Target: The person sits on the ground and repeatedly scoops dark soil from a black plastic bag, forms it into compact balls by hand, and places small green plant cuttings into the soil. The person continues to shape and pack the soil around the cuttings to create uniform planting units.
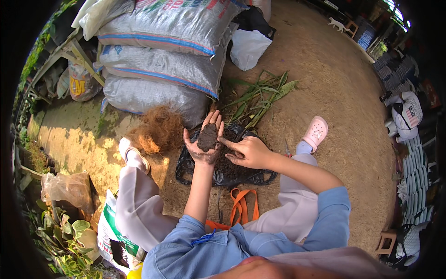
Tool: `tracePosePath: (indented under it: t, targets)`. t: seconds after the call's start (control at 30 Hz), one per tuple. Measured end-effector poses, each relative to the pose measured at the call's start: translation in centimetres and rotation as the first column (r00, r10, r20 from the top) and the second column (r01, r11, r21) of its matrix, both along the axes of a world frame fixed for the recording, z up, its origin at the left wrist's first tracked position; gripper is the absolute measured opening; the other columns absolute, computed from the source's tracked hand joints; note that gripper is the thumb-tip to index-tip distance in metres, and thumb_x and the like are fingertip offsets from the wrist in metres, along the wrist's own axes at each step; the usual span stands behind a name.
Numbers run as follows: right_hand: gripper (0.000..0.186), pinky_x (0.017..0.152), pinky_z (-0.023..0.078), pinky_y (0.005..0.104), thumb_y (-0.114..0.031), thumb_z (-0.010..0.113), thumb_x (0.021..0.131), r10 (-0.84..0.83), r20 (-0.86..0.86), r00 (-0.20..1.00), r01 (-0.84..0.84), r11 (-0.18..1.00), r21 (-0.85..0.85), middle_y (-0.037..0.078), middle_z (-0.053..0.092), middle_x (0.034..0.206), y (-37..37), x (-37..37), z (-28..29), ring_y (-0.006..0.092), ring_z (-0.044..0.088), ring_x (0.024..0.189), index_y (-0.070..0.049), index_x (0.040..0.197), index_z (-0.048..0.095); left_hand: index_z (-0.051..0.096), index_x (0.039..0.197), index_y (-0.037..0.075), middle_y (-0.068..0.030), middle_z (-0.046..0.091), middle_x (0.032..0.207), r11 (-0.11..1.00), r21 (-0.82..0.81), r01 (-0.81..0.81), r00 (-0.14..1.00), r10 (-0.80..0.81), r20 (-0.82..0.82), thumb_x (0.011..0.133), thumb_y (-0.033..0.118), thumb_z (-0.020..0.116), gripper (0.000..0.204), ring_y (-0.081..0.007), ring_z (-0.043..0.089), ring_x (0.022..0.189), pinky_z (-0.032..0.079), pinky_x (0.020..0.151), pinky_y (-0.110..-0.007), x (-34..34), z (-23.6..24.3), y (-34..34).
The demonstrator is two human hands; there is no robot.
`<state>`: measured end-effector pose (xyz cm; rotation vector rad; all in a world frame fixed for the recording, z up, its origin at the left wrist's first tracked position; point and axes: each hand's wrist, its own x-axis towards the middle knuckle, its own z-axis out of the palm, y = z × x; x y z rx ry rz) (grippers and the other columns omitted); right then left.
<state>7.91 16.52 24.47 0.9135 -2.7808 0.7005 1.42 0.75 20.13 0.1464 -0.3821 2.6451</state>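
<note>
Over a half-hidden bag [184, 170], your open left hand [203, 154] is cradling soil [207, 137], your half-curled right hand [253, 152] is pointing.

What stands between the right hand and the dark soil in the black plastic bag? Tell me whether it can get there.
Probably yes: the right hand appears to hold nothing, and the dark soil shows uncovered in the black plastic bag, with nothing visibly blocking the way.
</note>
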Motion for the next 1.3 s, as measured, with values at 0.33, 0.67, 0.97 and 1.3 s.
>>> tracePosePath:
  t: [0.33,0.67,0.97,1.3]
  targets:
    - [0.062,0.054,0.046,0.0350,-0.036,0.063,0.079,0.051,0.255,0.966,-0.041,0.998,-0.044,0.006,0.058,0.058,-1.1,0.2,-1.0,0.0243,0.059,0.054,-0.012,0.133,0.044,0.017,0.140,-0.005,-0.0241,0.021,0.145,0.999,0.047,-0.019,0.997,0.015,0.071,0.083,0.049,0.045,0.084,-0.0337,0.023,0.135,0.019,0.112,-0.044,0.1,-0.1,-0.1]
    - [0.046,0.064,0.045,0.0362,-0.047,0.062,0.076,0.066,-0.064,0.996,-0.048,0.968,0.245,0.007,0.062,0.062,-1.0,0.2,0.1,0.0238,0.060,0.060,-0.012,0.107,0.065,0.017,0.141,-0.004,-0.0211,0.020,0.146,0.992,-0.111,0.053,0.997,-0.058,-0.043,0.082,0.053,0.043,0.086,-0.0303,0.022,0.136,0.020,0.111,-0.043,0.6,-1.1,0.8]
    - [0.062,0.060,0.044,0.0349,-0.049,0.058,0.080,0.006,-0.118,0.993,0.025,0.964,0.265,0.010,0.060,0.059,-0.1,-0.4,-0.3,0.0244,0.061,0.060,-0.013,0.129,0.049,0.015,0.140,-0.005,-0.0218,0.017,0.147,0.992,-0.112,0.055,0.993,-0.065,-0.095,0.084,0.054,0.039,0.085,-0.0308,0.019,0.137,0.019,0.112,-0.042,0.8,0.3,1.0]
    - [0.063,0.053,0.043,0.0361,-0.049,0.058,0.079,-0.002,-0.086,0.996,0.022,0.970,0.241,0.007,0.057,0.055,0.4,-0.7,0.5,0.0252,0.058,0.052,-0.020,0.133,0.045,0.014,0.140,-0.007,-0.0235,0.017,0.146,0.984,-0.152,0.095,0.983,-0.116,-0.141,0.085,0.054,0.035,0.084,-0.0321,0.018,0.137,0.021,0.112,-0.041,1.2,-0.1,2.0]
